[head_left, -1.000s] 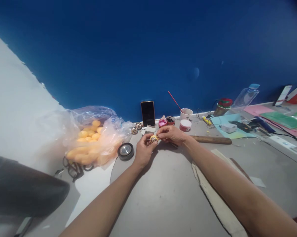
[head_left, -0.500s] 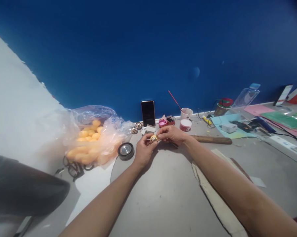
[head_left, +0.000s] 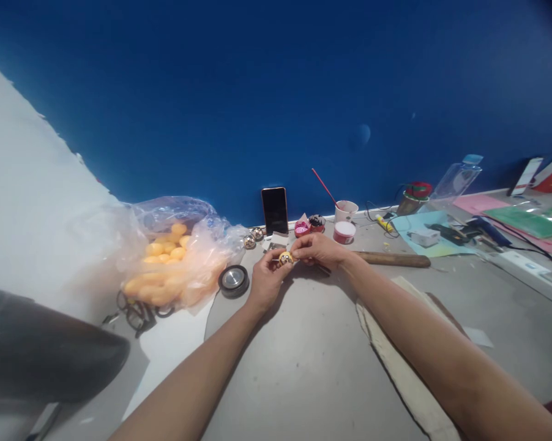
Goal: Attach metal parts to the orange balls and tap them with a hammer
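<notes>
A small yellow ball with dark and shiny markings (head_left: 286, 258) is held between the fingertips of my left hand (head_left: 267, 280). My right hand (head_left: 319, 250) touches the ball's right side with pinched fingers; whether it also holds something small I cannot make out. Behind the hands lie small pale papers (head_left: 276, 240), and two shiny patterned balls (head_left: 253, 237) sit to their left. A black phone (head_left: 275, 211) leans on the blue wall. Left of my left hand is a round black container with a metallic centre (head_left: 234, 280).
A plastic bag of yellow balls (head_left: 175, 251) stands at left. Behind my right hand are pink containers (head_left: 309, 226), a white cup (head_left: 346, 211) with a red stick and a pink-white tub (head_left: 344, 231). A wooden rod (head_left: 395, 260) and folded cloth (head_left: 404, 373) lie at right.
</notes>
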`<state>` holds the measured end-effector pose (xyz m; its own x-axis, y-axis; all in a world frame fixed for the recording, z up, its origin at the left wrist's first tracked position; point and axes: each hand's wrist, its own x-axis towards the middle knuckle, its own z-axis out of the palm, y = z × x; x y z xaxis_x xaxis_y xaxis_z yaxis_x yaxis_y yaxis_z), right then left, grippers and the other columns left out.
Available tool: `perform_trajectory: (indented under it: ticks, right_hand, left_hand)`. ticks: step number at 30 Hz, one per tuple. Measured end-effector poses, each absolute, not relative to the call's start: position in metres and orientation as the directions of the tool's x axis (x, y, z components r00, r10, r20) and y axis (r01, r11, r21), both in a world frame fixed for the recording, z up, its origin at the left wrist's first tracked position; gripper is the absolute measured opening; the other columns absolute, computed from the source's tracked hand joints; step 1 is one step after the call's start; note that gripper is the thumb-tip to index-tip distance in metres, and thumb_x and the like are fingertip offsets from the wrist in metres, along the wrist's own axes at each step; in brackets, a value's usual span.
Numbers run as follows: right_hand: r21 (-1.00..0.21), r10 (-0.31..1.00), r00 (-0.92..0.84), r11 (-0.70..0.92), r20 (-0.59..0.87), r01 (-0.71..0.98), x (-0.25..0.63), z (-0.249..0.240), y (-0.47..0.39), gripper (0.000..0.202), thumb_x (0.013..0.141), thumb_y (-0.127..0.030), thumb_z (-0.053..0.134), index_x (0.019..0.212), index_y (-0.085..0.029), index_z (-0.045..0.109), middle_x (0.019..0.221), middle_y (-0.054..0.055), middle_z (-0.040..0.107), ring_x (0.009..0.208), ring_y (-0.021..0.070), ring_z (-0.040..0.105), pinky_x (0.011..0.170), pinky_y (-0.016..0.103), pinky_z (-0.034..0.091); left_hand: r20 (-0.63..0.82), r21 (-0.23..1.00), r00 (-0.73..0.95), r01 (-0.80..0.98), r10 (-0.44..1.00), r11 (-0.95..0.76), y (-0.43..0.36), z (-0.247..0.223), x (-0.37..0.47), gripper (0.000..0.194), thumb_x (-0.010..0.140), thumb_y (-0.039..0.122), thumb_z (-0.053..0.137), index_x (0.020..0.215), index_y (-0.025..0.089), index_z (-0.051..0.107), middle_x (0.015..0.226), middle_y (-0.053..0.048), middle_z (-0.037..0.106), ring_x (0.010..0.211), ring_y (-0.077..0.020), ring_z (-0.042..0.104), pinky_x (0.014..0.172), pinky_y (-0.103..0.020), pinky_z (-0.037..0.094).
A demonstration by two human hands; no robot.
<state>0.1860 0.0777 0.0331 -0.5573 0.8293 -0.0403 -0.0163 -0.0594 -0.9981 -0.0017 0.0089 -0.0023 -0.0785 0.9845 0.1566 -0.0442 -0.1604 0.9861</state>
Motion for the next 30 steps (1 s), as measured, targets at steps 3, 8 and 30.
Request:
perform_trajectory:
  ticks: [3,8,30]
  right_hand:
    - [-0.998,0.836,-0.547,-0.055,-0.042,-0.006,0.1865,0.0337,0.0775,0.027,0.063,-0.035,0.096,0.077,-0.018,0.081,0.066,0.001,0.066,0.057,0.0096,0.046,0.051,0.024,0.030]
    - [-0.998,0.837,-0.544,-0.054,-0.056,0.019,0.1869,0.0362,0.0771,0.025,0.062,-0.033,0.096,0.075,-0.017,0.081,0.064,0.001,0.066,0.056,0.0091,0.044,0.051,0.024,0.030]
    - [-0.997,0.839,-0.540,-0.071,-0.062,0.004,0.1875,0.0327,0.0780,0.026,0.062,-0.033,0.093,0.075,-0.015,0.079,0.063,0.001,0.065,0.054,0.0076,0.043,0.050,0.023,0.028]
  left_hand:
    - [0.148,0.988,-0.083,-0.038,0.985,-0.152,0.0086,-0.0016,-0.0014,0.042,0.071,0.033,0.088,0.109,0.018,0.078,0.087,-0.003,0.076,0.072,-0.0156,0.063,0.067,-0.029,0.052]
    - [0.136,0.990,-0.076,-0.032,0.988,-0.138,0.0075,-0.0002,-0.0018,0.043,0.071,0.034,0.088,0.110,0.017,0.080,0.087,-0.004,0.077,0.073,-0.0164,0.064,0.069,-0.029,0.053]
    - [0.105,0.991,-0.072,-0.071,0.992,-0.110,0.0075,0.0024,0.0000,0.047,0.068,0.034,0.089,0.110,0.015,0.080,0.086,-0.004,0.077,0.070,-0.0151,0.064,0.068,-0.029,0.053]
